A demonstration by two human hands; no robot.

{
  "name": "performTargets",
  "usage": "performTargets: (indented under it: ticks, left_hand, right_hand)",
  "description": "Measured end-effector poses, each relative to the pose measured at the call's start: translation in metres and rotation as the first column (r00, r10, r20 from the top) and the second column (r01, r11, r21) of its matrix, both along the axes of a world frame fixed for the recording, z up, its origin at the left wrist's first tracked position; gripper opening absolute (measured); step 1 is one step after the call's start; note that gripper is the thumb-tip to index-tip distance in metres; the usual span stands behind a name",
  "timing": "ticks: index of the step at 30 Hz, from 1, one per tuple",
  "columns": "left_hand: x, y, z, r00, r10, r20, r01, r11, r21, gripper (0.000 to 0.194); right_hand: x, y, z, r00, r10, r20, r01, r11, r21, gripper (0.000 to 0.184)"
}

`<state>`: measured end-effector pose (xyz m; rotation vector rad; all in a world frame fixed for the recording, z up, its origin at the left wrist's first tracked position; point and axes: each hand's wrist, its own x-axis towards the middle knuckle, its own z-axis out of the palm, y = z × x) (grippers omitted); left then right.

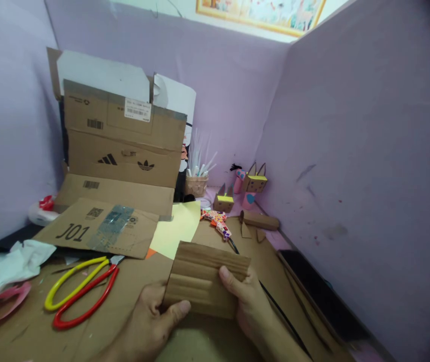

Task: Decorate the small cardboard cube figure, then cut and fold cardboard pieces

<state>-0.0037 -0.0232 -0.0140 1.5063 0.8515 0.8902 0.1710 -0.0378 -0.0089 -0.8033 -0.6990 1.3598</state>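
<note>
Between my hands is a rectangular piece of brown cardboard point(203, 284) with crease lines running across it, tilted up above the work surface. My left hand point(154, 317) grips its lower left corner, thumb on the front face. On the right side, my right hand point(248, 301) holds the edge with its thumb pressed on the face; the other fingers are behind it and hidden. Beyond the cardboard lies a glue gun point(218, 223) with a colourful pattern and a black cord. Scissors point(86, 296) with one yellow and one red handle rest left of my left hand.
A large flattened cardboard box point(124, 146) leans at the back left. Yellow paper point(179, 226), a basket of clear sticks point(196, 185), cat-eared cardboard figures point(224, 202), a cardboard roll point(260, 220) and a dark tray point(320, 296) surround the work area. Purple walls enclose it.
</note>
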Motion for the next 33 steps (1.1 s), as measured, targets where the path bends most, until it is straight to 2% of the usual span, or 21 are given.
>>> performTargets:
  ticks: [4, 6, 8, 13, 15, 18, 19, 21, 23, 25, 28, 33]
  left_hand:
    - [-0.002, 0.001, 0.004, 0.994, -0.021, -0.107, 0.021, 1.0, 0.0, 0.027]
    - [-0.001, 0.0, 0.005, 0.979, 0.022, -0.202, -0.015, 0.999, 0.034, 0.025]
    - [0.001, -0.003, 0.004, 0.969, 0.088, -0.231, -0.076, 0.995, 0.061, 0.024]
    - [0.0, -0.003, -0.003, 0.984, 0.098, -0.15, -0.115, 0.987, -0.111, 0.026]
    - [-0.006, 0.001, 0.0, 0.968, 0.216, -0.125, -0.226, 0.971, -0.072, 0.031]
    - [-0.013, 0.008, 0.011, 0.92, 0.39, 0.033, -0.389, 0.921, -0.025, 0.032]
    - [-0.015, 0.009, 0.014, 0.918, 0.39, 0.077, -0.39, 0.921, -0.017, 0.037]
    - [-0.014, 0.009, 0.021, 0.946, 0.308, 0.105, -0.311, 0.95, 0.012, 0.045]
    - [-0.012, 0.005, 0.025, 0.971, 0.226, 0.083, -0.232, 0.969, 0.082, 0.036]
    - [-0.009, 0.0, 0.026, 0.98, 0.189, 0.068, -0.199, 0.959, 0.202, 0.018]
    - [-0.007, -0.006, 0.024, 0.976, 0.197, 0.097, -0.218, 0.917, 0.335, 0.016]
    - [-0.007, -0.008, 0.018, 0.967, 0.222, 0.124, -0.249, 0.925, 0.286, 0.018]
  right_hand:
    - [0.001, 0.001, 0.001, 0.998, -0.057, 0.016, 0.057, 0.998, -0.036, 0.049]
    - [0.001, 0.002, 0.003, 0.996, -0.085, 0.027, 0.086, 0.996, -0.036, 0.042]
    - [0.001, 0.004, 0.005, 0.992, -0.121, 0.029, 0.122, 0.992, -0.027, 0.036]
    - [0.01, 0.009, 0.003, 0.973, -0.17, 0.155, 0.165, 0.985, 0.047, 0.024]
    - [0.014, 0.008, 0.001, 0.954, -0.183, 0.237, 0.171, 0.983, 0.071, 0.022]
    - [0.015, 0.004, 0.001, 0.913, -0.177, 0.367, 0.156, 0.984, 0.088, 0.02]
    - [0.013, 0.002, 0.002, 0.897, -0.167, 0.409, 0.141, 0.986, 0.094, 0.018]
    - [0.008, -0.003, 0.004, 0.867, -0.141, 0.478, 0.099, 0.989, 0.113, 0.014]
    - [0.001, -0.007, 0.007, 0.849, -0.102, 0.519, 0.042, 0.991, 0.125, 0.013]
    - [-0.006, -0.011, 0.009, 0.845, -0.07, 0.53, 0.005, 0.992, 0.123, 0.012]
    - [-0.014, -0.015, 0.011, 0.866, -0.087, 0.492, 0.054, 0.995, 0.08, 0.013]
    - [-0.018, -0.017, 0.009, 0.905, -0.039, 0.424, 0.035, 0.999, 0.017, 0.014]
